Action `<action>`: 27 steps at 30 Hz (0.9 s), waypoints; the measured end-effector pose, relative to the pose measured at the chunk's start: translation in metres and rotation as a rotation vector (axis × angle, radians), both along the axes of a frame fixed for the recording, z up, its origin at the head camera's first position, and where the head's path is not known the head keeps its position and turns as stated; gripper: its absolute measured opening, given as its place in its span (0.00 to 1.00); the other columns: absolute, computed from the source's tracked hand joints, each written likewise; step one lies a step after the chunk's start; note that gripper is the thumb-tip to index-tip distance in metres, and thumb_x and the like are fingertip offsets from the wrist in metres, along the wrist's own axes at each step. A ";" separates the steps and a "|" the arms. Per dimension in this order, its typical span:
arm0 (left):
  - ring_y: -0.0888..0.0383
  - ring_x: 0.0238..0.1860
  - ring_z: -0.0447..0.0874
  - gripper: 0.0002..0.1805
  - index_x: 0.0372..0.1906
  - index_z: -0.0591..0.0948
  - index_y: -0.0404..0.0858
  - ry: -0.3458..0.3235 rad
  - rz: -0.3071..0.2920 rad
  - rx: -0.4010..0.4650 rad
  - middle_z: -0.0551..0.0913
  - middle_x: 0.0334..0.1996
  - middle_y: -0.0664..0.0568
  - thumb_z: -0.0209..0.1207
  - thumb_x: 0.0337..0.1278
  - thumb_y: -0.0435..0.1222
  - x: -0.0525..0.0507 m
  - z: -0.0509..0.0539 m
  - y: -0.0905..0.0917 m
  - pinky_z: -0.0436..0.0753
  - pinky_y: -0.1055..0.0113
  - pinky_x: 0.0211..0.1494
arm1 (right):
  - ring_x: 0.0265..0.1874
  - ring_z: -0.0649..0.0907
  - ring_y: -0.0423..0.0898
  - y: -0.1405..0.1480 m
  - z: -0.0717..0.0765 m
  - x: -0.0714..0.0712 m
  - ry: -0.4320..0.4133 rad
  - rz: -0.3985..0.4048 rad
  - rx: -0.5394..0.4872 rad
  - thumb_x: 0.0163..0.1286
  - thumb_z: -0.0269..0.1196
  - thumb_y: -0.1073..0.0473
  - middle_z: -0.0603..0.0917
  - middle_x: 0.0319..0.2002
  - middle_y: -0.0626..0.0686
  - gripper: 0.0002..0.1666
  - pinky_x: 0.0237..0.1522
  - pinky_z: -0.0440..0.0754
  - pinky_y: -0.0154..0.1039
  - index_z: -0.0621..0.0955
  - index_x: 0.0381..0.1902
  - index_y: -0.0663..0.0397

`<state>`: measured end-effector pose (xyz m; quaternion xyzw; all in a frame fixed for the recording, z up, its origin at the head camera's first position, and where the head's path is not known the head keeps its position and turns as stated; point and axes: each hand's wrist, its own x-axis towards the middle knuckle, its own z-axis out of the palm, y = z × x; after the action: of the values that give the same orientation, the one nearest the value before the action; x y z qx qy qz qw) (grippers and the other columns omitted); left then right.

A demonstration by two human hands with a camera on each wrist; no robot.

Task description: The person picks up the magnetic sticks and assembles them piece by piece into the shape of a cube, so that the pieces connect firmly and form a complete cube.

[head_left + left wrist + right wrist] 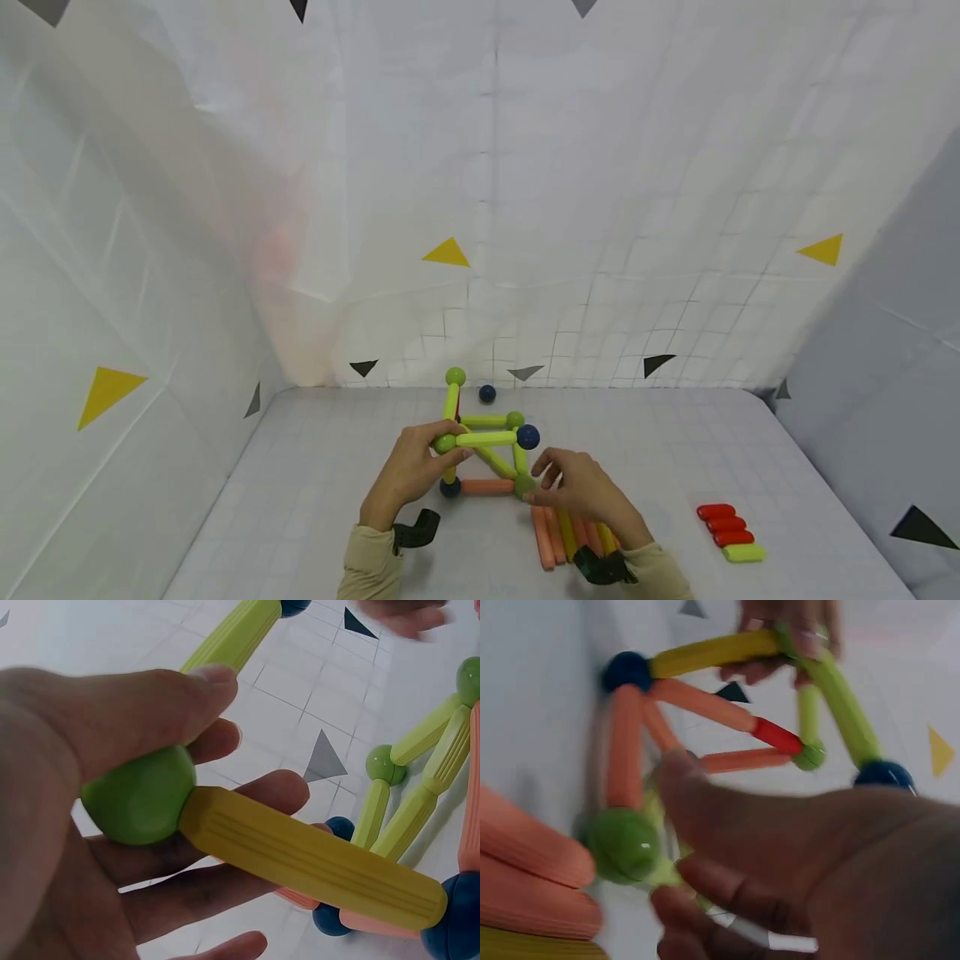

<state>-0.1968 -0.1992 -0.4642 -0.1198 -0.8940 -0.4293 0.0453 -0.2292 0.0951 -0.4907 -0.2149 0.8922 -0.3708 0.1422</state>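
Observation:
My left hand (408,468) holds the frame of magnetic rods and balls at a raised corner, thumb and fingers around a green ball (445,443) and the base of a lime rod (487,438). That rod ends in a dark blue ball (528,437) in mid-air. From the same green ball a yellow rod (315,859) runs down to a blue ball (450,486). A salmon rod (487,487) links this to a low green ball (524,485). Close beside that ball, my right hand (588,490) has loosely bent fingers and holds nothing.
Salmon and yellow rods (545,542) lie in a row partly under the right wrist. Several short red pieces (726,524) and a lime one (744,553) lie farther right. A loose dark blue ball (487,393) sits behind the frame, near the table's back edge.

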 end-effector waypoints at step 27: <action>0.62 0.29 0.79 0.12 0.50 0.89 0.47 0.011 -0.005 0.016 0.88 0.39 0.53 0.72 0.65 0.45 0.000 0.002 0.000 0.78 0.69 0.32 | 0.19 0.74 0.38 -0.028 -0.009 0.024 0.134 0.011 0.159 0.74 0.68 0.46 0.78 0.23 0.41 0.14 0.21 0.71 0.36 0.81 0.30 0.44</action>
<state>-0.1966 -0.1992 -0.4624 -0.1240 -0.8899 -0.4361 0.0499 -0.2049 0.0669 -0.5000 -0.2322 0.9252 -0.2828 0.1010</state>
